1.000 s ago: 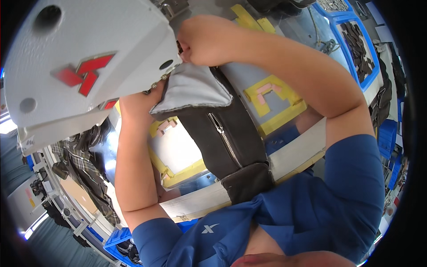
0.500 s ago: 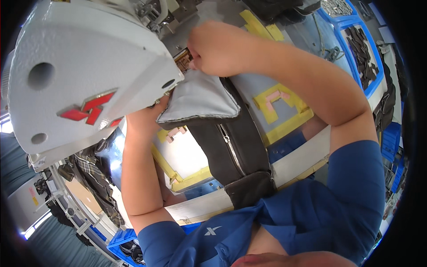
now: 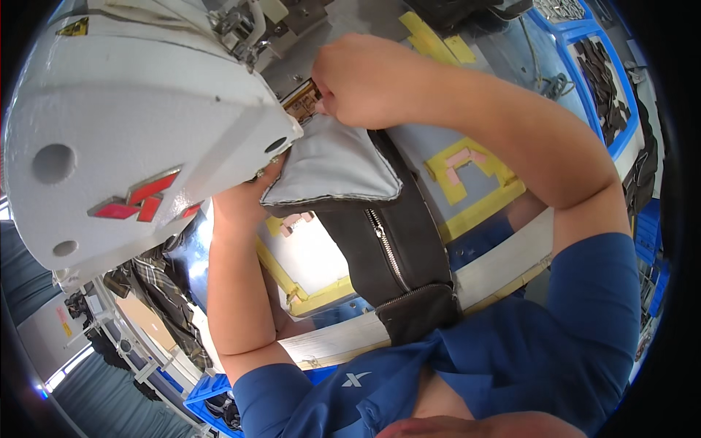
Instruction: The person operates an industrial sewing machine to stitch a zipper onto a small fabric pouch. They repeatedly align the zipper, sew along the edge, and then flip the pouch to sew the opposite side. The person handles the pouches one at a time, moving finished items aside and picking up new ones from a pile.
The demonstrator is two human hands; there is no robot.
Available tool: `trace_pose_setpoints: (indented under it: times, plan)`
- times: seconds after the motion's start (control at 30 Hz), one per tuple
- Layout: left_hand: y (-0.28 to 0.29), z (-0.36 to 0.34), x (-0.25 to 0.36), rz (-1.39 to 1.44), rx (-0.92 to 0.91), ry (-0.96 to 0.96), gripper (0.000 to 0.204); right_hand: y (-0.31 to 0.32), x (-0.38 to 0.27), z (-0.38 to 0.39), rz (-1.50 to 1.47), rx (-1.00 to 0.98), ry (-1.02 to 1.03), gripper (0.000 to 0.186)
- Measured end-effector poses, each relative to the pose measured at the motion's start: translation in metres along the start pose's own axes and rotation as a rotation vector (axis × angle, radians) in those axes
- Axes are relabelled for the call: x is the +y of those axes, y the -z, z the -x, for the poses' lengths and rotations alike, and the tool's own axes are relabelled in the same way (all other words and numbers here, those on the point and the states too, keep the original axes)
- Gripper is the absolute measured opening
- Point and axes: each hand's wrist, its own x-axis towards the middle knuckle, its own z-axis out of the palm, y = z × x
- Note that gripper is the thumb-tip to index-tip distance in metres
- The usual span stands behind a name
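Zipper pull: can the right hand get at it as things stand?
Likely yes: the zipper pull faces up, uncovered, the grey flap stopping short of it. The right hand, by the flap's far end, would only need to draw back.

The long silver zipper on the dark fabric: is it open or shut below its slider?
It looks shut: below the slider, the long zipper forms one unbroken silver row, with no gap in the dark fabric.

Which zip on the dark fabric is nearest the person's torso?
The crosswise zip, lowest in view; the lengthwise zip runs higher up, its slider showing.
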Motion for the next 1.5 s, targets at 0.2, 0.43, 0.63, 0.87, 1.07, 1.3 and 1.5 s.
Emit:
trace_pose_setpoints:
  times: [0.2, 0.43, 0.63, 0.87, 1.07, 1.3, 1.5]
  plan:
    - [0.0, 0.001, -0.003, -0.061, -0.013, -0.104, 0.023, 0.001, -0.003, 0.0, -0.005, -0.022, -0.031, 0.022]
    - [-0.002, 0.008, -0.003, 0.023, -0.043, 0.098, 0.036, 0.0, 0.004, 0.007, 0.03, 0.054, 0.002, 0.023]
    - [0.005, 0.009, -0.017, -0.263, -0.077, -0.168, 0.019, 0.004, -0.003, 0.003, 0.015, 0.0, -0.031, 0.023]
    - [0.021, 0.022, 0.004, -0.315, -0.196, 0.177, 0.031, 0.005, -0.01, 0.001, -0.007, -0.016, -0.018, 0.027]
    - [0.058, 0.023, 0.11, -0.473, -0.324, 0.216, 0.049, 0.005, 0.005, 0.01, -0.101, 0.015, 0.015, 0.029]
    - [0.037, 0.025, 0.089, -0.081, -0.295, -0.115, 0.053, 0.009, -0.001, 0.005, -0.082, -0.017, 0.04, 0.025]
    - [0.024, 0.018, 0.078, -0.017, -0.437, -0.091, 0.061, -0.006, 0.01, 0.005, -0.03, 0.147, 0.152, 0.026]
